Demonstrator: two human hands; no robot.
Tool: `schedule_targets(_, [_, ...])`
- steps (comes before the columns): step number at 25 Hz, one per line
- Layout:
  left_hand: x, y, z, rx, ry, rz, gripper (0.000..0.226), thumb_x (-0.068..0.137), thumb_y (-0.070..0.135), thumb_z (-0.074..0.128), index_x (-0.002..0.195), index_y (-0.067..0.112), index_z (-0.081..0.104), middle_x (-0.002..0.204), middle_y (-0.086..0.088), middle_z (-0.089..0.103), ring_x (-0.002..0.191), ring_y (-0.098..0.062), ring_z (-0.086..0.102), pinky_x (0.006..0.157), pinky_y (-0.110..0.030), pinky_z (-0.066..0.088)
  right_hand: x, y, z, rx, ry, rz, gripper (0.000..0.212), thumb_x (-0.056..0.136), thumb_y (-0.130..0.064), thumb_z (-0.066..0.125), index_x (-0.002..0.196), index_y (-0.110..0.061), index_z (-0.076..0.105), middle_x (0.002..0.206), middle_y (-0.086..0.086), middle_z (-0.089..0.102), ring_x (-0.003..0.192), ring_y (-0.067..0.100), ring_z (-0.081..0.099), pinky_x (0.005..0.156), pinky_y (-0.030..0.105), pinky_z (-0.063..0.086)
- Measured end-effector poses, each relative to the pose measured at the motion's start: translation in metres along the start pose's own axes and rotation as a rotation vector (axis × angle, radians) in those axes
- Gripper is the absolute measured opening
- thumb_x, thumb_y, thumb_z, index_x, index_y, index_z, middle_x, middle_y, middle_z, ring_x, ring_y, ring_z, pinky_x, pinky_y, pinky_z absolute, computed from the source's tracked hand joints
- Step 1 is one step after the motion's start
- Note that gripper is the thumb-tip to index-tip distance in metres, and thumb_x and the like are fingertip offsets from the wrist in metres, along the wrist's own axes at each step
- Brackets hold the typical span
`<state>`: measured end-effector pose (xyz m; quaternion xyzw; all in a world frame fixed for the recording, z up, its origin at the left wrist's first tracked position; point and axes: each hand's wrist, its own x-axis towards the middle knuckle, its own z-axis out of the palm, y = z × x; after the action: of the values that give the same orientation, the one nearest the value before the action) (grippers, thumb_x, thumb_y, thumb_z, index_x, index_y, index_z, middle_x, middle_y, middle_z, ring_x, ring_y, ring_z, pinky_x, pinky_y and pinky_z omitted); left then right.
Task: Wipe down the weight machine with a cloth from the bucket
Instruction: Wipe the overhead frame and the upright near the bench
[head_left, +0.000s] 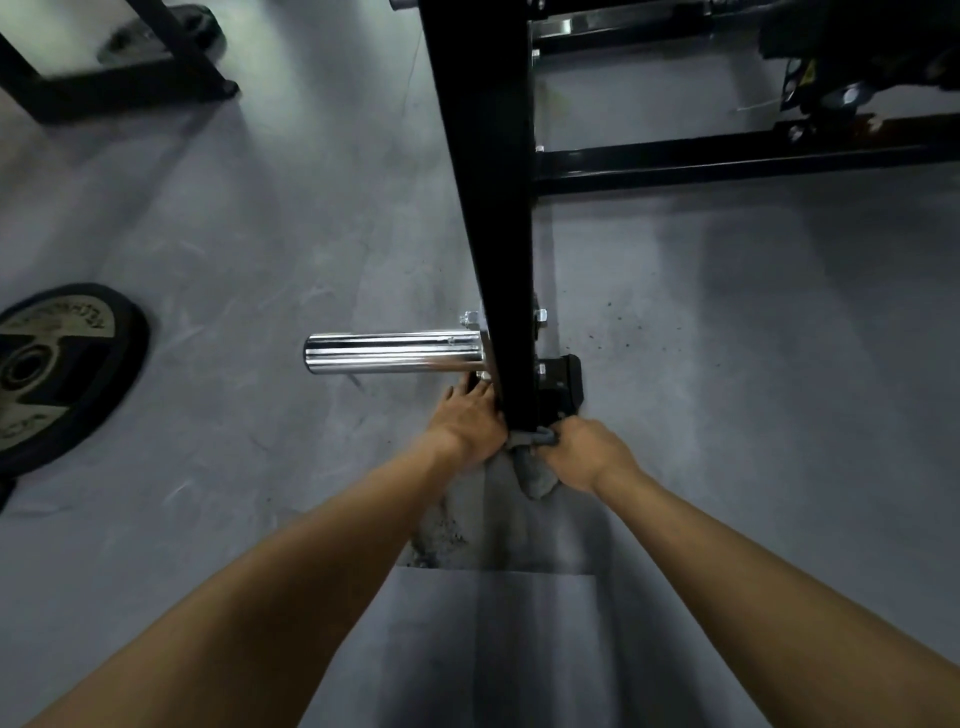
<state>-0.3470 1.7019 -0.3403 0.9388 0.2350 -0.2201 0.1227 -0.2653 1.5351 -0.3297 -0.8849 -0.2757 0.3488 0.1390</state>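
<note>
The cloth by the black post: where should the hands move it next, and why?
Probably slide it up the post. The right hand grips the cloth at the post's foot, the left hand presses beside it, and the post's whole length lies above.

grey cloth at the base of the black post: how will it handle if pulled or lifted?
Likely floppy: the cloth bends round the post and bunches in the right hand. Probably light: its loose end droops in a limp fold. It could snag on the bolts if dragged upward.
</note>
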Motion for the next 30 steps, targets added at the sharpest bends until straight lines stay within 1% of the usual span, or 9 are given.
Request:
schedule_targets(4, [0.003, 0.009, 0.010, 0.082, -0.044, 0.020, 0.087, 0.084, 0.041, 0.000, 0.161, 0.010, 0.024, 0.165, -0.016, 0.028, 0.155, -0.039, 0.012, 0.125, -0.053, 0.012, 0.000, 0.003, -0.006, -0.088, 0.075, 0.031, 0.031, 0.092, -0.027, 0.056, 0.118, -0.016, 0.068, 0.116, 0.013, 0.070, 0.102, 0.034, 0.067, 0.078, 0.036, 0.054])
schedule_targets(8, [-0.020, 0.022, 0.005, 0.165, -0.004, 0.120, 0.099, 0.083, 0.055, -0.013, 0.160, 0.011, 0.030, 0.160, -0.014, 0.040, 0.155, -0.036, 0.017, 0.126, -0.051, 0.009, 0.002, -0.009, -0.006, 0.023, 0.207, 0.088, 0.028, 0.091, -0.017, 0.053, 0.115, -0.014, 0.069, 0.111, 0.015, 0.071, 0.101, 0.037, 0.068, 0.078, 0.037, 0.055])
schedule_targets(12, [-0.038, 0.024, -0.006, -0.273, 0.068, 0.094, 0.074, 0.083, 0.053, 0.030, 0.129, 0.011, 0.068, 0.129, -0.012, 0.069, 0.134, -0.026, 0.052, 0.117, -0.036, 0.032, 0.024, -0.019, -0.012, 0.547, 0.268, 0.131, 0.037, 0.091, -0.008, 0.051, 0.121, -0.021, 0.068, 0.106, 0.005, 0.068, 0.101, 0.027, 0.063, 0.086, 0.031, 0.050])
schedule_targets(14, [-0.046, 0.024, -0.012, -0.402, -0.007, 0.021, 0.050, 0.092, 0.034, 0.051, 0.126, 0.001, 0.066, 0.131, -0.018, 0.066, 0.131, -0.029, 0.055, 0.114, -0.034, 0.037, 0.044, -0.019, -0.013, 0.802, 0.273, 0.108, 0.044, 0.086, -0.005, 0.053, 0.124, -0.023, 0.068, 0.112, 0.001, 0.071, 0.108, 0.025, 0.066, 0.100, 0.037, 0.054])
schedule_targets(17, [-0.053, 0.029, -0.013, -0.272, -0.067, 0.026, 0.041, 0.103, 0.015, 0.050, 0.140, -0.003, 0.054, 0.152, -0.020, 0.047, 0.143, -0.034, 0.037, 0.117, -0.035, 0.022, 0.055, -0.028, -0.012, 1.072, 0.191, 0.091, 0.047, 0.092, 0.003, 0.052, 0.135, -0.014, 0.062, 0.121, 0.008, 0.072, 0.114, 0.027, 0.068, 0.104, 0.045, 0.054])
schedule_targets(20, [-0.049, 0.029, -0.004, -0.248, -0.076, 0.051, 0.043, 0.103, 0.017, 0.049, 0.141, -0.002, 0.053, 0.154, -0.020, 0.044, 0.146, -0.034, 0.034, 0.120, -0.037, 0.017, 0.044, -0.040, -0.006, 1.014, 0.236, 0.117, 0.040, 0.095, -0.011, 0.051, 0.132, -0.018, 0.064, 0.120, 0.008, 0.071, 0.113, 0.027, 0.066, 0.106, 0.042, 0.052])
schedule_targets(24, [-0.039, 0.027, -0.004, -0.263, -0.088, 0.094, 0.047, 0.094, 0.026, 0.048, 0.137, 0.011, 0.061, 0.142, -0.017, 0.058, 0.138, -0.033, 0.045, 0.118, -0.040, 0.030, 0.004, -0.033, 0.021, 0.855, 0.384, 0.172, 0.040, 0.096, -0.021, 0.052, 0.132, -0.032, 0.065, 0.112, -0.001, 0.068, 0.103, 0.020, 0.064, 0.100, 0.034, 0.052])
schedule_targets(27, [-0.040, 0.028, -0.007, -0.241, -0.097, 0.109, 0.046, 0.092, 0.020, 0.049, 0.136, 0.015, 0.062, 0.137, -0.015, 0.062, 0.134, -0.032, 0.049, 0.117, -0.038, 0.034, 0.009, -0.024, 0.027, 0.800, 0.327, 0.094, 0.048, 0.095, -0.012, 0.049, 0.139, -0.031, 0.059, 0.121, -0.001, 0.067, 0.109, 0.018, 0.060, 0.106, 0.034, 0.049])
schedule_targets(30, [-0.036, 0.020, -0.005, -0.269, -0.117, 0.064, 0.058, 0.081, 0.032, 0.046, 0.133, 0.013, 0.065, 0.139, -0.012, 0.060, 0.134, -0.030, 0.049, 0.115, -0.039, 0.040, 0.051, -0.019, 0.012, 0.883, 0.250, 0.090, 0.055, 0.090, -0.014, 0.053, 0.144, -0.026, 0.056, 0.131, 0.006, 0.068, 0.121, 0.025, 0.063, 0.111, 0.045, 0.048])
